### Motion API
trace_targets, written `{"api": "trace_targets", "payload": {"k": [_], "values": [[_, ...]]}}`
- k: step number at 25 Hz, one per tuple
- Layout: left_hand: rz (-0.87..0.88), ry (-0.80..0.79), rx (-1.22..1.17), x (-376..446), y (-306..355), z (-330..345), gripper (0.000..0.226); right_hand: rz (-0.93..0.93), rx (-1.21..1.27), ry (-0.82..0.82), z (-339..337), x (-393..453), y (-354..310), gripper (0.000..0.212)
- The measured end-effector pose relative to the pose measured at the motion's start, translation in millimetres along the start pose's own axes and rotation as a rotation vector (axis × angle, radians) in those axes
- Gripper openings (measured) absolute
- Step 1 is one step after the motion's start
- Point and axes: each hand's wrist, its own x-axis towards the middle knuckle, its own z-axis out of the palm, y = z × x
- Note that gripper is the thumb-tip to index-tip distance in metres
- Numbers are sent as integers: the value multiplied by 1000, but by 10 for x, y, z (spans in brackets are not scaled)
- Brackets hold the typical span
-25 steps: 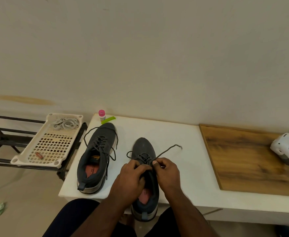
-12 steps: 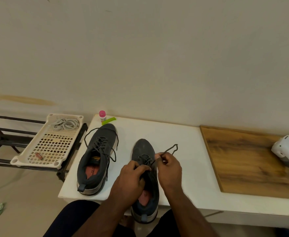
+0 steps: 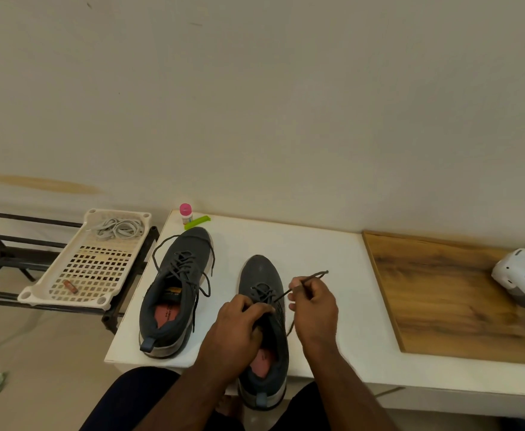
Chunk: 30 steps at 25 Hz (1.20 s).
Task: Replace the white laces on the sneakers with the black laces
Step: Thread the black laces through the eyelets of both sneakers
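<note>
While right hand point(image 3: 315, 309) fingers pinch black lace point(image 3: 312, 276), left hand point(image 3: 239, 325) fingers grip sneaker point(image 3: 262, 275) tongue

No legible text anywhere.

A white table point(image 3: 317, 253) carries two grey sneakers point(image 3: 174, 290), a pink-capped bottle point(image 3: 186, 213) and a wooden board point(image 3: 447, 293)

You had one view only, from the camera on your head. It looked forward and steeply down over your forearms at the white counter point(image 3: 317, 253), close enough that its near edge sat by your knees. The wide lens also took in the wall point(image 3: 255, 104) behind and the floor point(image 3: 37, 353) to your left.
</note>
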Motion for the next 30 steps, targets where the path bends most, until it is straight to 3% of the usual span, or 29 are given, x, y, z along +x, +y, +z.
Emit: {"api": "trace_targets", "payload": {"k": [2, 5, 7, 10, 16, 21, 23, 25, 28, 30], "values": [[-9, -12, -1, 7, 14, 0, 38, 15, 112, -9, -43, -19, -5, 8], [12, -17, 6, -2, 15, 9, 39, 26, -103, -179, 24, -72, 59, 6], [2, -8, 7, -8, 11, 1, 39, 19, -115, -149, 58, -60, 24, 12], [-34, 11, 13, 8, 5, -29, 39, -23, 54, 11, 6, -22, -41, 13], [-44, 23, 3, 25, 59, -39, 40, 85, 21, -140, 27, -74, 103, 9], [-89, -39, -26, 34, 19, -69, 37, 132, 415, -15, -77, 20, -262, 7], [-160, -21, -171, 39, 73, -110, 27, 73, 443, -29, -154, 111, -455, 9], [-322, 92, -447, 66, 169, -205, 17, -43, 299, -169, -198, 142, -611, 9], [-542, 103, -1023, 137, 262, -404, 29, -260, -177, -512, -222, 4, -637, 13], [-585, 60, -1237, 143, 262, -488, 33, -340, -464, -672, -267, -102, -534, 17]]}}
